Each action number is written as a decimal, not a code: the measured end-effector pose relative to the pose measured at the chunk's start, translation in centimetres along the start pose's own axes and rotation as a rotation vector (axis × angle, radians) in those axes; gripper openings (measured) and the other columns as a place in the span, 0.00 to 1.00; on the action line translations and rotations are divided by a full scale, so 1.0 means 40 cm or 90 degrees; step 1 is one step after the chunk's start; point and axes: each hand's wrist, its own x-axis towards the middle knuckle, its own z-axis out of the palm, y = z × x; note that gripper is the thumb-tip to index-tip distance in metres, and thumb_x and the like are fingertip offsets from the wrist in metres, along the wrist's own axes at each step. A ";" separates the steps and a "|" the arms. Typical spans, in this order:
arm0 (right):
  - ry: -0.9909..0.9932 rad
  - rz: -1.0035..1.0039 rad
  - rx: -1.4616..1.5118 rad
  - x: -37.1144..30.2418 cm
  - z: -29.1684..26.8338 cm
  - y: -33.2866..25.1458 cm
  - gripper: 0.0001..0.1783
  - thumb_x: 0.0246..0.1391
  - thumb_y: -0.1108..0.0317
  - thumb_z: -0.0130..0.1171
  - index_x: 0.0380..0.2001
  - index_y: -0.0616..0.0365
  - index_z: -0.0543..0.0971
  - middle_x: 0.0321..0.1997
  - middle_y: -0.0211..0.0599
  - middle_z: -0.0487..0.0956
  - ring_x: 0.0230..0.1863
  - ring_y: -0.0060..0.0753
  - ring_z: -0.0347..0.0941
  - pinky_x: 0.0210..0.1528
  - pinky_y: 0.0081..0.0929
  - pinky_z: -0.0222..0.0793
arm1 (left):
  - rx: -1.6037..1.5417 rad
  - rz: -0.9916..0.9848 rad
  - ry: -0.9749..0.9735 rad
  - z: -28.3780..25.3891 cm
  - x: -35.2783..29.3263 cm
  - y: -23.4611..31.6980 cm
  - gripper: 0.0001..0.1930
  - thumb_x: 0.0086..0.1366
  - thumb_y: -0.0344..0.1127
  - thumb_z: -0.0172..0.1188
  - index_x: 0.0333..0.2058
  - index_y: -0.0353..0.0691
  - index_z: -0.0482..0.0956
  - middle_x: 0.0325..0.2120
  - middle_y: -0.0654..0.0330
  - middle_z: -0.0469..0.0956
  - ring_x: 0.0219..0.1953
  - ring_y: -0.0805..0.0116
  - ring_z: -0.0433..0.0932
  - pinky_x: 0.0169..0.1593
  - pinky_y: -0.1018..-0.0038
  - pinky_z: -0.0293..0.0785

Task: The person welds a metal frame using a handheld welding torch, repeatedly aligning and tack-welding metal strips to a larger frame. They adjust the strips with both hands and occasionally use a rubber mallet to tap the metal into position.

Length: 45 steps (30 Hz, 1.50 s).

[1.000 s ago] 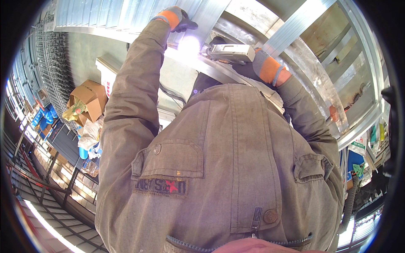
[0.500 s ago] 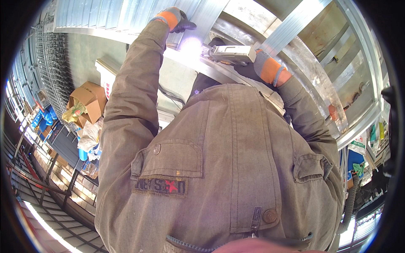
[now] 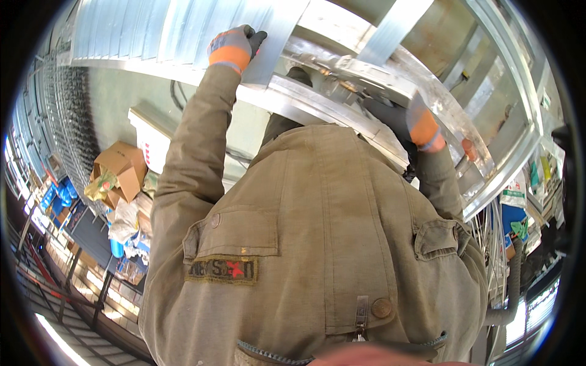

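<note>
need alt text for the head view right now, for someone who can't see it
The person's gloved right hand holds a pale, motion-blurred handheld tool, while the gloved left hand is over silvery, ribbed metalwork. A brown jacket fills the centre; an open cardboard box is at left.

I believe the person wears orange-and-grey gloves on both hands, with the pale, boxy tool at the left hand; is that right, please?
Not quite: the head view shows the pale, boxy tool at the right hand, while the left hand is over the silvery metal. The orange-and-grey gloves on both hands are as you say.
</note>
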 end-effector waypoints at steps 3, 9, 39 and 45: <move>0.145 -0.028 -0.007 -0.114 -0.067 -0.035 0.25 0.63 0.69 0.76 0.62 0.62 0.84 0.51 0.32 0.88 0.49 0.24 0.81 0.52 0.27 0.79 | -0.204 0.101 0.029 0.041 -0.086 0.107 0.29 0.72 0.64 0.68 0.56 0.46 0.90 0.47 0.54 0.92 0.46 0.54 0.90 0.53 0.64 0.83; 0.432 -0.018 -0.097 -0.277 -0.080 0.006 0.23 0.64 0.66 0.76 0.60 0.61 0.86 0.48 0.38 0.90 0.45 0.28 0.86 0.47 0.29 0.81 | -0.240 0.235 -0.010 0.154 -0.221 0.469 0.69 0.52 0.68 0.82 0.81 0.36 0.53 0.75 0.38 0.66 0.74 0.39 0.70 0.75 0.55 0.70; 0.649 0.000 -0.262 -0.591 0.047 0.175 0.18 0.64 0.59 0.75 0.50 0.56 0.84 0.35 0.48 0.87 0.34 0.60 0.85 0.35 0.48 0.79 | -0.533 0.277 -0.007 0.482 -0.200 0.661 0.22 0.81 0.49 0.58 0.61 0.38 0.82 0.48 0.44 0.89 0.51 0.47 0.85 0.60 0.57 0.78; 0.615 0.009 -0.250 -0.595 0.039 0.183 0.19 0.65 0.60 0.74 0.54 0.57 0.85 0.40 0.50 0.88 0.40 0.61 0.86 0.40 0.48 0.81 | -0.460 0.292 0.105 0.525 -0.109 0.605 0.23 0.82 0.50 0.53 0.55 0.36 0.84 0.47 0.40 0.88 0.50 0.40 0.86 0.57 0.53 0.79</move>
